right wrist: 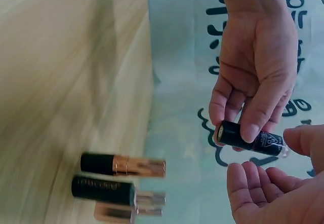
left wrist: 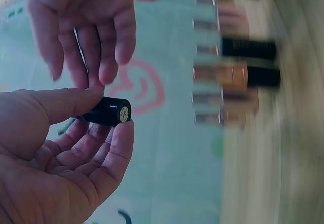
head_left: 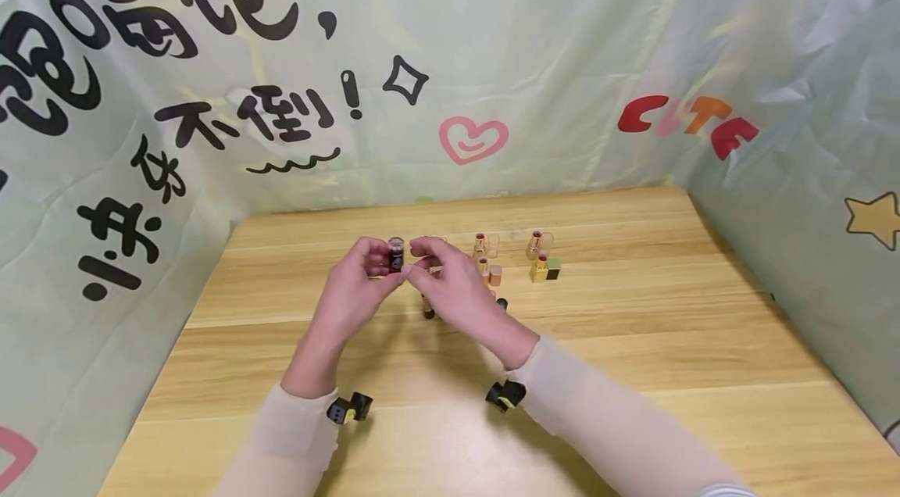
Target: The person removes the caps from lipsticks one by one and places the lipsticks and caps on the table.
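Note:
My left hand (head_left: 349, 286) pinches a lipstick tube (head_left: 396, 256) upright above the table. The tube (right wrist: 248, 139) has a black body with pale print and a clear top; a round label marks its base, seen in the left wrist view. Close beside it is my right hand (head_left: 457, 286). In the right wrist view, the right thumb and fingers (right wrist: 253, 188) are spread apart around the clear end, with a gap between them. The left wrist view shows the right palm (left wrist: 86, 6) turned toward the tube, holding nothing.
Several uncapped lipsticks stand on the wooden table (head_left: 633, 341) beyond and under the right hand. A gold one (head_left: 540, 270) has a dark cap (head_left: 553, 269) beside it. One with a black base (head_left: 428, 308) stands nearest. Printed cloth (head_left: 548, 91) hangs behind the table.

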Action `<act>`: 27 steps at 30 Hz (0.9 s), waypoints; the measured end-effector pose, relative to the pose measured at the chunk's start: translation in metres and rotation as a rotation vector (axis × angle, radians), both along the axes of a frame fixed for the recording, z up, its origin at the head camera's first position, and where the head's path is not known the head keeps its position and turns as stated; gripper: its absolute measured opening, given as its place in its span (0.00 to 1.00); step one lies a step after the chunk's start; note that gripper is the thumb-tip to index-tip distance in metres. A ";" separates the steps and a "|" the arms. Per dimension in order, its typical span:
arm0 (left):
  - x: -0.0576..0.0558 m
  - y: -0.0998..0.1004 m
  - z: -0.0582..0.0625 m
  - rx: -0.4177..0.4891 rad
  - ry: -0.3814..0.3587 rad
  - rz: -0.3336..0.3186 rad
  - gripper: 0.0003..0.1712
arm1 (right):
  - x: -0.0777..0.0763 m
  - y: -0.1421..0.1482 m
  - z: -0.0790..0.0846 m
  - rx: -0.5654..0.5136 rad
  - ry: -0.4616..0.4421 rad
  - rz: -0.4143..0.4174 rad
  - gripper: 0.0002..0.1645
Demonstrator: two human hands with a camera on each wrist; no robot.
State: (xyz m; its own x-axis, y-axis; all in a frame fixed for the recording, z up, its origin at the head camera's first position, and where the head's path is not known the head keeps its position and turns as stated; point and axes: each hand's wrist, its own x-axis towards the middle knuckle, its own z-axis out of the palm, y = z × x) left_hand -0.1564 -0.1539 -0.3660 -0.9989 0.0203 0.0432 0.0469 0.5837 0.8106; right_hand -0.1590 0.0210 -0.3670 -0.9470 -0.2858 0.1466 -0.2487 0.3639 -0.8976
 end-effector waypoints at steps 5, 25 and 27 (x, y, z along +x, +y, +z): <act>0.008 0.026 -0.001 0.051 0.008 -0.067 0.21 | 0.002 0.019 0.000 0.012 0.022 -0.015 0.22; 0.024 0.100 -0.026 0.019 0.059 -0.201 0.12 | 0.012 0.095 -0.015 -0.018 -0.074 -0.014 0.14; 0.025 0.103 -0.030 0.023 0.043 -0.217 0.11 | 0.013 0.099 -0.017 -0.026 -0.061 -0.012 0.14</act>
